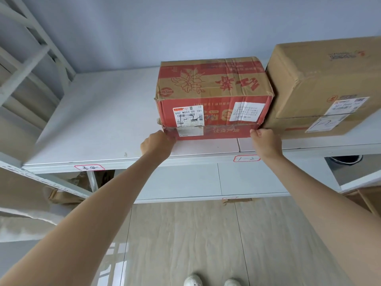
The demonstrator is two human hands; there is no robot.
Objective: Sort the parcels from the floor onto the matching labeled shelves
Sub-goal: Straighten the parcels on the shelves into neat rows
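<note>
1. Your left hand [157, 143] is up at the lower left front corner of the red printed carton [212, 96], fingers curled against the cardboard. It is gripping that corner.
2. Your right hand [266, 142] mirrors it at the lower right front corner, fingers pinched onto the edge, so both hands are on the box.
3. The carton sits upright on the top shelf board [99, 120], a little back from the front edge and toward its right side. Its print is upside down from where you stand.
4. Facing you on the carton is a white shipping label [188, 116] with a barcode and a handwritten mark scrawled across it; a second white sticker [247, 111] sits further right on the same face.
5. Just to the right, touching or nearly touching the red carton, stands a plain brown carton [321, 83]. Its own label [338, 114] carries a handwritten "1-2".
6. On the shelf's front lip, right under your right wrist, there is a red-bordered tag [246, 158] that also reads "1-2". Another red-bordered tag [89, 167] sits further left on the lip, with handwriting you cannot make out clearly.
7. The left stretch of the board is bare white.
8. Below, a lower shelf [206, 182] shows, with brown packaging [61, 195] tucked in at the left.
9. Down at the bottom, your white shoes [212, 281] stand on glossy floor tiles [185, 234].
</note>
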